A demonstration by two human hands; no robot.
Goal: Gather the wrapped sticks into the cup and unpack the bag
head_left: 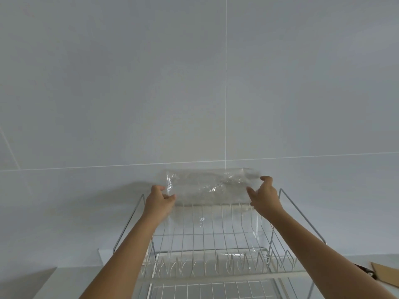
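Note:
A clear plastic bag (207,186) is held up in front of the grey tiled wall, above a wire dish rack (211,251). My left hand (158,201) pinches the bag's left edge between thumb and fingers. My right hand (264,196) holds its right edge with the fingers partly spread. The bag's lower part hangs down in front of the rack's upper wires. Something pale and elongated shows faintly inside the bag's upper part, too blurred to identify. No cup and no wrapped sticks are in sight.
The rack has angled metal side arms (302,214) and a row of plate prongs over a lower grid shelf (211,288). A brown cardboard piece (386,275) lies at the lower right. A white counter corner (43,283) shows at lower left.

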